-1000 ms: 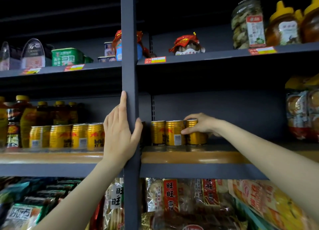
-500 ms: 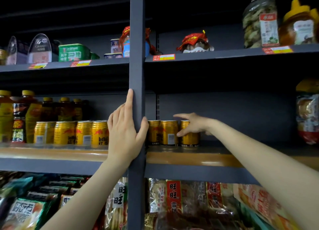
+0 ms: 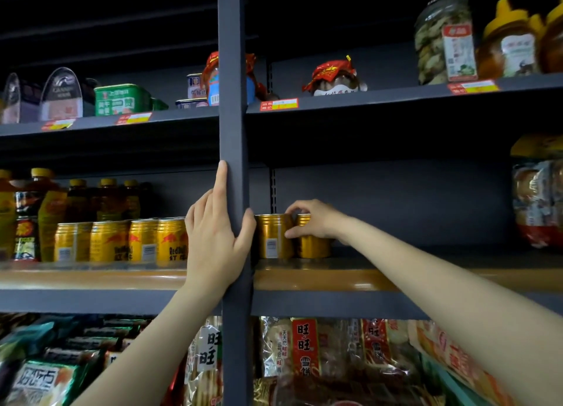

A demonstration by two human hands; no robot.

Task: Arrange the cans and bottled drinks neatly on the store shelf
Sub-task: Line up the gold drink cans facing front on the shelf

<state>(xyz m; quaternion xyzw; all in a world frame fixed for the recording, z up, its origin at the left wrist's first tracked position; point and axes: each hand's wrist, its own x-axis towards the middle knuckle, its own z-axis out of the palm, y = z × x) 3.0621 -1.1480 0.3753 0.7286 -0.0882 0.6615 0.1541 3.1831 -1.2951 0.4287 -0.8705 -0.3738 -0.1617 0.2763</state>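
Right hand point(image 3: 316, 220) pinches gold can point(image 3: 312, 244) on shelf point(image 3: 350, 279). Left hand point(image 3: 217, 235) wraps post point(image 3: 233, 101). Cookie jar point(image 3: 443, 40) at 1 o'clock.

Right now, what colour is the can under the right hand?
Gold can, seen in the head view.

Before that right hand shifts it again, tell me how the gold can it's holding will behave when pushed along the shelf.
The gold can looks rigid metal, so the right hand probably won't dent it. Short and upright on the flat shelf, it should slide rather than tip, though gripping near its top raises that risk. Its neighbouring can stands close, so a leftward push likely knocks it.
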